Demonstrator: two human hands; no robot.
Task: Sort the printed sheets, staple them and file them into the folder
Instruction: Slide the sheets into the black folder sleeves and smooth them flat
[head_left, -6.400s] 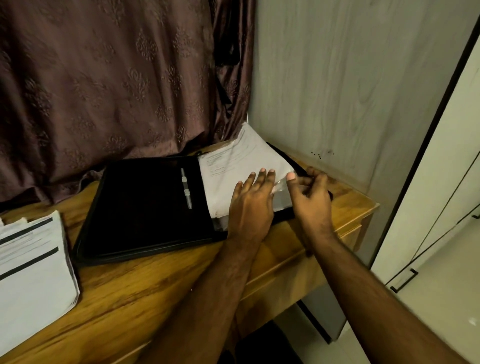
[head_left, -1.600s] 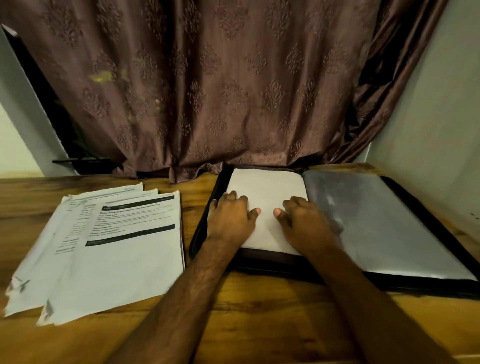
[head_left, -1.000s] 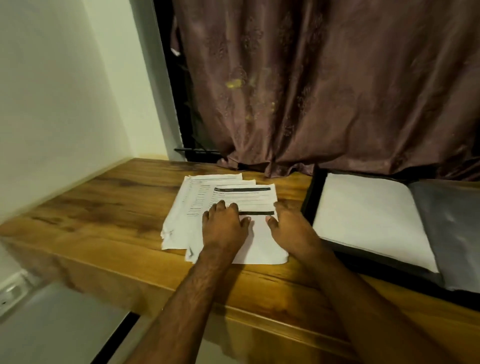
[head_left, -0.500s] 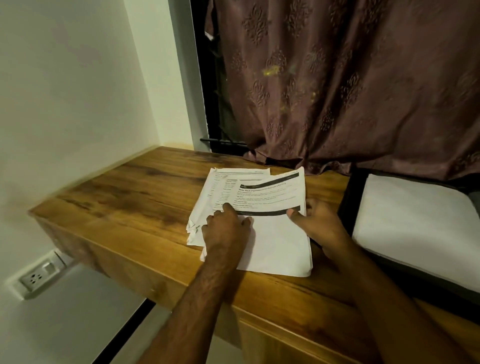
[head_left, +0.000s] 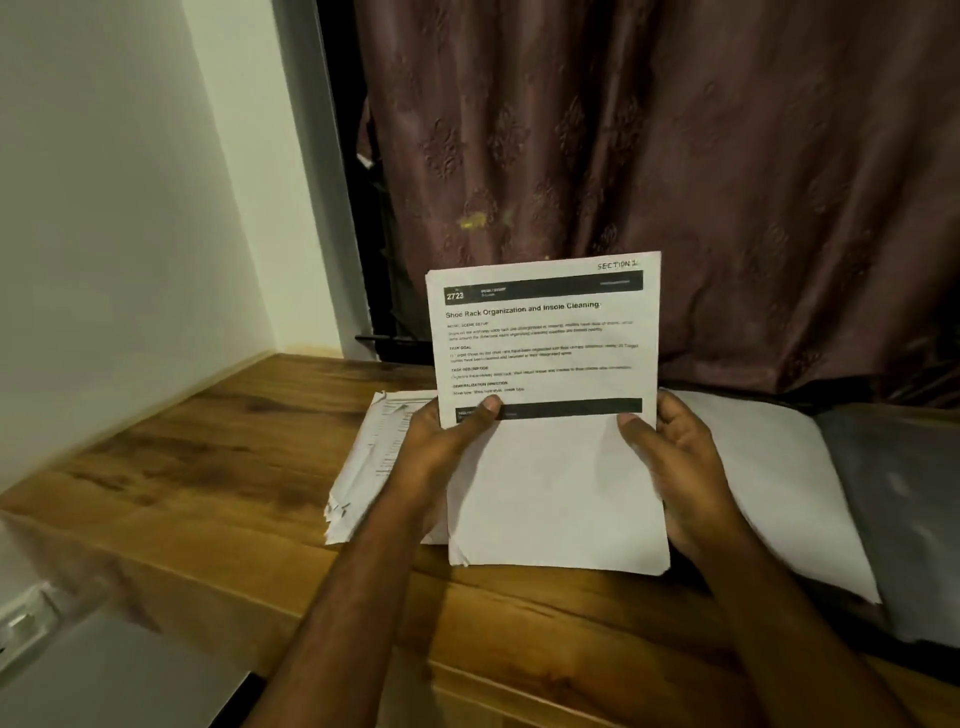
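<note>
While both hands lift it off the wooden desk (head_left: 218, 467), printed packet (head_left: 550, 415) held upright between them, left hand (head_left: 441, 447) and right hand (head_left: 675, 457) pinching its side edges with thumbs in front, half a second ago still flat on the remaining sheets (head_left: 374, 457), open folder (head_left: 893, 519) just right.

Two hands are seen, the left hand (head_left: 441, 447) and the right hand (head_left: 675, 457). One printed set (head_left: 550, 415) is held up, one paper pile (head_left: 374, 457) lies on one desk (head_left: 208, 467), beside one open folder (head_left: 893, 509). One curtain (head_left: 675, 182) is counted.
</note>
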